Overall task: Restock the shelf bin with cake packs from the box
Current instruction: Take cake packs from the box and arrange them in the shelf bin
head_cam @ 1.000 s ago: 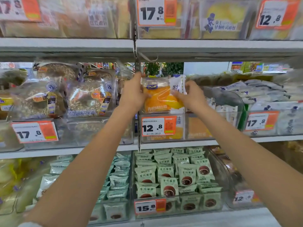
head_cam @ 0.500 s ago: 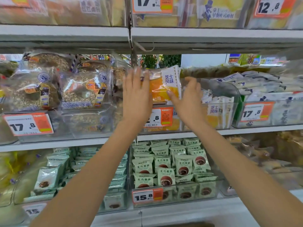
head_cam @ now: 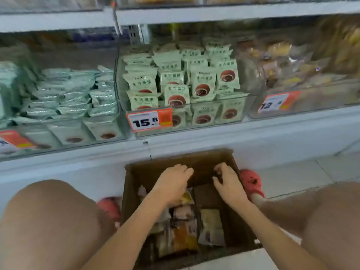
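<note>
The left hand, fingers loose and empty like the right hand, hovers nearest the cake packs lying just below in the box.

Bare arms and knees, red perforated clogs

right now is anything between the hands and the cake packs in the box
Nothing visible is. The cardboard box is open-topped, and both the left hand and the right hand are already over it, above the cake packs. Neither hand holds a pack.
</note>
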Demonstrator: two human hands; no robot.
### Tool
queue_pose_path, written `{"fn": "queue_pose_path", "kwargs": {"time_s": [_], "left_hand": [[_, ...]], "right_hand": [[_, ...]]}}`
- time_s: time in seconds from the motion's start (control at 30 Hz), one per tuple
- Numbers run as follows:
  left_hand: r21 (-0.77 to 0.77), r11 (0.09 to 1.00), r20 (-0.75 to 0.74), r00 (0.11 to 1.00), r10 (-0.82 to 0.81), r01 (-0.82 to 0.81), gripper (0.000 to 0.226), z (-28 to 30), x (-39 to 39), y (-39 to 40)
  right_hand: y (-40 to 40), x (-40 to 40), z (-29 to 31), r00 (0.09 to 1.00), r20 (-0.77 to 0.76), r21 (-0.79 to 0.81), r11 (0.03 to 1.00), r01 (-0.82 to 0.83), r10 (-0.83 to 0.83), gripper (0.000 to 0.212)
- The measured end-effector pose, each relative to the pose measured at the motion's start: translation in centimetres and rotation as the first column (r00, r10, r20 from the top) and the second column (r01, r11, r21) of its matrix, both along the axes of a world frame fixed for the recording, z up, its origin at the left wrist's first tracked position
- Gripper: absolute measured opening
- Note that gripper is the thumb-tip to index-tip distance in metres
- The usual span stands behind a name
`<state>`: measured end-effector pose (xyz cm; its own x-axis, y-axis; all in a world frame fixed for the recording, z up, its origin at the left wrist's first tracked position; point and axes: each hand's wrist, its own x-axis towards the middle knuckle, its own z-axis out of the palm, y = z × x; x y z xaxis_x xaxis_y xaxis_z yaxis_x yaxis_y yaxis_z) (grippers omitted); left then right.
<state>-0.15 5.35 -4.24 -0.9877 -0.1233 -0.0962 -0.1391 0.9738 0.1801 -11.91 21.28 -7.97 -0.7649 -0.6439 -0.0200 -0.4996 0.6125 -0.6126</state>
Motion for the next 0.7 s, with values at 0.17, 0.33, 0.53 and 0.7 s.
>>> {"fn": "queue_pose_path", "kwargs": {"time_s": [0.17, 0.33, 0.53, 0.7], "left_hand": [[0.114, 0.936, 0.480, 0.843, 0.242, -0.334, 0.043, -10.0, 5.1, 0.4], [0.178, 0.866, 0.727, 0.655, 0.204, -0.467, 0.052, -14.2, 7.7, 1.3], [0.221, 0.879, 0.701, 0.696, 0.158, -0.423, 0.044, -14.3, 6.6, 3.1], [0.287, 0.845, 0.747, 0.657, 0.097, -0.451, 0.031, -15.5, 6.8, 3.6]], "right_hand": [[2.6, -0.1, -8.4, 0.943, 0.334, 0.589, 0.780, -0.212, 0.004, 0.058], [0.5, -1.0, -11.3, 0.884, 0.463, 0.751, 0.501, -0.431, 0.066, 0.076], [-0.8, -1.0, -15.8, 0.890, 0.409, 0.781, 0.428, -0.455, 0.201, 0.079], [0.6, 0.9, -18.1, 0.899, 0.389, 0.793, 0.423, -0.438, 0.201, 0.089]]}}
